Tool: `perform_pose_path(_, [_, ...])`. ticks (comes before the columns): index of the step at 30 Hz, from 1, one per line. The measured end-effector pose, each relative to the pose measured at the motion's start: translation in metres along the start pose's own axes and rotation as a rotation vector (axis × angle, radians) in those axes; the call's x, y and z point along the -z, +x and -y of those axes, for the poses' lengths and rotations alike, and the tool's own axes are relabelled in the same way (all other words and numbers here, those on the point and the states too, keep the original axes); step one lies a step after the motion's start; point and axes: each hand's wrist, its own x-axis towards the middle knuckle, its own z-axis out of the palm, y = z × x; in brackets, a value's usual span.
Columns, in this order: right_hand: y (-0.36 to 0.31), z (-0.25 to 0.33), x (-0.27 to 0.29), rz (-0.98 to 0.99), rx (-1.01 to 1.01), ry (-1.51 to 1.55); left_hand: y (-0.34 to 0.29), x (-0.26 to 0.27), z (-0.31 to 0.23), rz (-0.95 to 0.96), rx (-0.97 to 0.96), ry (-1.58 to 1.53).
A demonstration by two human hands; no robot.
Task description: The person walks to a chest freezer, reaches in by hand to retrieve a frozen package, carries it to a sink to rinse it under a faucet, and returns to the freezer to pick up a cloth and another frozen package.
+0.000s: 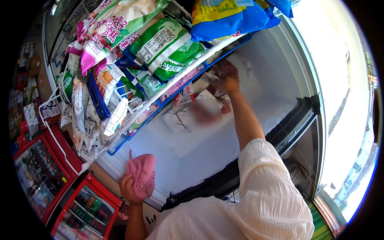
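My left hand (129, 187) is closed around a bunched pink cloth (142, 175) at the near left edge of the chest freezer (158, 138). Deep inside, my right hand (230, 85) reaches to the far end, its fingers bent against a dark red package (227, 70). The fingertips are partly hidden. Nearer than that hand, several white and red packets (176, 120) lie on the freezer floor, with a blurred reddish patch among them.
A white and blue wire rack (176, 90) crosses the freezer's left side, loaded with green bags (170, 48) and a blue and yellow bag (232, 20). Red-framed drink coolers (86, 208) stand at the lower left. The freezer's dark rim (294, 124) runs along the right.
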Motion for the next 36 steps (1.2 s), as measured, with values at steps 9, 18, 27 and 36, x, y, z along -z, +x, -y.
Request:
perform_pose_path(9, [-0.018, 0.038, 0.022, 0.237, 0.178, -0.079, 0.006, 0.004, -0.002, 0.014, 0.01, -0.001])
perform_pose_path(18, [-0.207, 0.161, 0.166, 1.069, 0.404, 0.901, 0.076, -0.036, -0.117, 0.043, 0.618, -1.072])
perform_pose_path(27, [-0.161, 0.087, 0.219, 0.315, 0.198, 0.283, 0.048, 0.005, -0.064, 0.152, 0.33, -0.265])
perform_pose_path(36, [0.02, -0.005, 0.134, -0.085, 0.481, -0.53, 0.018, -0.004, -0.011, -0.068, 0.602, 0.292])
